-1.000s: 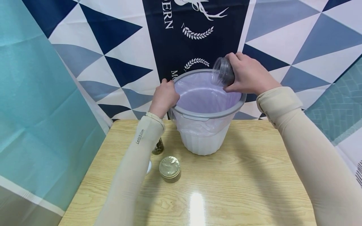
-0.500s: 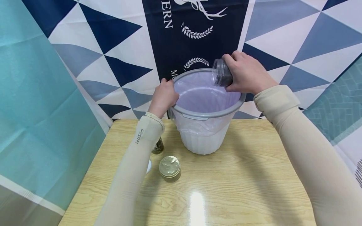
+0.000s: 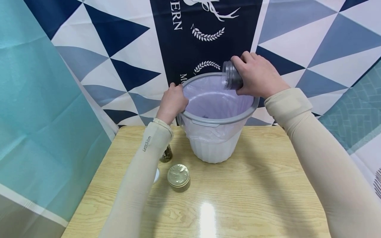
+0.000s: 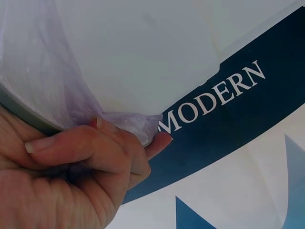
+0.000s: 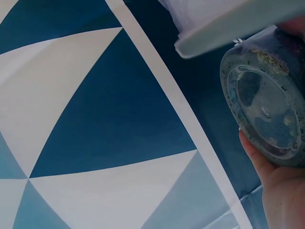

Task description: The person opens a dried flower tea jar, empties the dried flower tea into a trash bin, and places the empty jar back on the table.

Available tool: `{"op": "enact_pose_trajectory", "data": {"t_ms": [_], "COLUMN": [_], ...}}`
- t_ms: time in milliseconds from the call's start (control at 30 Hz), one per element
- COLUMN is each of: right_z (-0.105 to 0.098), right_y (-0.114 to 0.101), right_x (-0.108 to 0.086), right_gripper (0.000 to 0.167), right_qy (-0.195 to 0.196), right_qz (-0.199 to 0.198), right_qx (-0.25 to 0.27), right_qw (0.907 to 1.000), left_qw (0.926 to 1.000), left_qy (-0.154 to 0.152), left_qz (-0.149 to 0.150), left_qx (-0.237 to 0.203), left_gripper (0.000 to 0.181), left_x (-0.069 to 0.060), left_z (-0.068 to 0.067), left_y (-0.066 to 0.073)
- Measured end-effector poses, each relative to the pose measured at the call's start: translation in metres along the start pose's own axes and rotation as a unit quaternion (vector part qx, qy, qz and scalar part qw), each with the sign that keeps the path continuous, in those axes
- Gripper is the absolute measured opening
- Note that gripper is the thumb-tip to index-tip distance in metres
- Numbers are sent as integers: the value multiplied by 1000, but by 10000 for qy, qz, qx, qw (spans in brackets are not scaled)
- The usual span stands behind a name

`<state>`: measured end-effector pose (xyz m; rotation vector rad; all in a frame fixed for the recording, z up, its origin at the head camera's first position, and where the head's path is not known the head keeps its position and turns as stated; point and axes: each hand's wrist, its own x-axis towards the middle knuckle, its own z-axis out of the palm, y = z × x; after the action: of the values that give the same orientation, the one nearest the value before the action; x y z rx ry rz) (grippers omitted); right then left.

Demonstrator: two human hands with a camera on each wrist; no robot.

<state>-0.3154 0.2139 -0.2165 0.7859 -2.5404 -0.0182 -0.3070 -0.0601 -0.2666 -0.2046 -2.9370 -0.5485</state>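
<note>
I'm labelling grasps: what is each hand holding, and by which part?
The left hand grips the lined bin by its rim; the right hand grips the clear jar round its side, toward the base.

Indoor spot, exact room type unclear: wood-grain table point(image 3: 244, 198), patterned cloth backdrop point(image 3: 208, 49).

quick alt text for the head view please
The right hand holds a clear jar tipped sideways over a lined bin on a wooden table; the left hand grips its rim. A gold-topped jar stands nearer the camera.
</note>
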Motion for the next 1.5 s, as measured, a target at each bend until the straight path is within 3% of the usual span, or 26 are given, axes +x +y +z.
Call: {"op": "enact_pose_trajectory", "data": {"t_ms": [300, 900, 1500], "right_z": [-16, -30, -35], "right_y": [-1, 0, -2], "right_x": [7, 14, 15], "right_gripper": [91, 85, 90], "right_qy": [141, 559, 516], "right_qz": [34, -435, -635], "right_qx": [-107, -620, -1220], "right_qw": [9998, 9956, 9891], "left_qw": [10000, 10000, 10000], "left_qy": [0, -10, -12], "left_qz": [-38, -65, -52], "left_qx": [-13, 9, -49], "left_gripper": [49, 48, 48], "left_x": [0, -1, -2], "left_z": [-1, 0, -1], "left_y": [1, 1, 2]}}
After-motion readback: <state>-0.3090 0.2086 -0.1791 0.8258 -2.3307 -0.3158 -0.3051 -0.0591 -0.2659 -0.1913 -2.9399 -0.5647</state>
